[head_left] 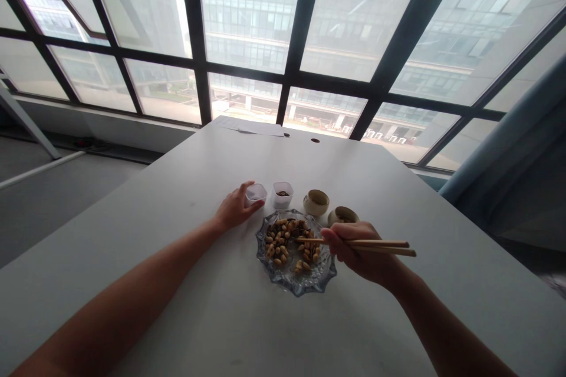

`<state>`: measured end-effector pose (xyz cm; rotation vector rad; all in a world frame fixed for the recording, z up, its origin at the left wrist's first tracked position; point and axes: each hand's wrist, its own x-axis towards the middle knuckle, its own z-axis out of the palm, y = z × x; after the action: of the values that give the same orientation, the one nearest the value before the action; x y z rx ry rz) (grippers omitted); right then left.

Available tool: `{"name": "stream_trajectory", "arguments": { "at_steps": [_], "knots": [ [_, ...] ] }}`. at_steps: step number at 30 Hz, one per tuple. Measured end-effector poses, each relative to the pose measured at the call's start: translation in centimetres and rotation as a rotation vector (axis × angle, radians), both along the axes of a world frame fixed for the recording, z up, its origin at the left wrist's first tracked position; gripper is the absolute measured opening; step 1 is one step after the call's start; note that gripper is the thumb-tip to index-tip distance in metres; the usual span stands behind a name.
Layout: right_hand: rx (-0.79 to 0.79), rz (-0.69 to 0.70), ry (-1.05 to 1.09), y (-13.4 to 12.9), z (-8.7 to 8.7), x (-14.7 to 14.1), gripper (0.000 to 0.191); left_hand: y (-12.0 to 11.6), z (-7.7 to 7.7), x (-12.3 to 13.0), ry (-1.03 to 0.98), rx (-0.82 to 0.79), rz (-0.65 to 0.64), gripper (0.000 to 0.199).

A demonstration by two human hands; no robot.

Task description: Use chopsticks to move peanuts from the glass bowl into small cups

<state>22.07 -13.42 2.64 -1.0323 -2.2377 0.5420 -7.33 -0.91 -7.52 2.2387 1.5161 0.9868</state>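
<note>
My left hand [236, 206] grips a small clear plastic cup [256, 195] from its left side, thumb in front and fingers behind. With my right hand [360, 247] I hold a pair of wooden chopsticks [380, 243]. Their tips reach down among tan nuts [277, 247] and dark seeds in a scalloped glass dish [300, 290]. The nuts look like pistachios or peanuts; I cannot tell which. Just behind the dish stands a second plastic cup [283, 201] with dark seeds inside. Two small ceramic cups [315, 206] stand behind my right hand; the nearer one [338, 216] is partly hidden by it.
Everything stands on a white table [198, 283]. Sheets of paper [250, 126] lie at its far end, near two round cable holes [315, 140]. Beyond are large dark-framed windows [247, 12]. A blue-grey curtain [499, 147] hangs at the right.
</note>
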Motion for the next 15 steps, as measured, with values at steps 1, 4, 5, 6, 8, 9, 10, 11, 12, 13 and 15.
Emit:
{"name": "stream_trajectory", "arguments": {
  "at_steps": [1,4,5,6,8,9,10,11,12,13,15],
  "knots": [
    [-0.006,-0.018,0.006,0.04,-0.01,0.03,0.051,0.00,0.00,-0.02,0.000,-0.002,0.001,0.068],
    [-0.017,-0.061,0.024,0.20,0.03,0.17,0.051,-0.05,0.04,-0.03,-0.001,-0.001,0.001,0.067],
    [-0.017,-0.067,0.029,0.24,0.07,0.22,0.051,-0.07,0.06,-0.02,-0.001,0.001,0.001,0.066],
    [-0.015,-0.068,0.031,0.28,0.12,0.27,0.051,-0.08,0.07,-0.01,0.000,0.001,0.000,0.066],
    [-0.007,-0.063,0.036,0.30,0.24,0.36,0.050,-0.10,0.10,0.00,0.002,-0.002,0.000,0.067],
    [-0.002,-0.063,0.037,0.30,0.28,0.41,0.050,-0.10,0.10,0.01,0.003,-0.006,0.000,0.067],
    [0.002,-0.063,0.036,0.29,0.31,0.45,0.050,-0.09,0.11,0.02,0.004,-0.009,-0.001,0.068],
    [0.007,-0.066,0.034,0.29,0.31,0.47,0.049,-0.07,0.11,0.02,0.004,-0.012,-0.003,0.068],
    [0.010,-0.068,0.029,0.29,0.29,0.49,0.049,-0.05,0.11,0.02,0.004,-0.012,-0.005,0.068],
    [0.013,-0.072,0.023,0.29,0.25,0.48,0.049,-0.04,0.12,0.02,0.003,-0.012,-0.007,0.068],
    [0.014,-0.080,0.006,0.27,0.18,0.42,0.050,-0.03,0.13,0.02,0.004,-0.010,-0.007,0.068]
  ]
}}
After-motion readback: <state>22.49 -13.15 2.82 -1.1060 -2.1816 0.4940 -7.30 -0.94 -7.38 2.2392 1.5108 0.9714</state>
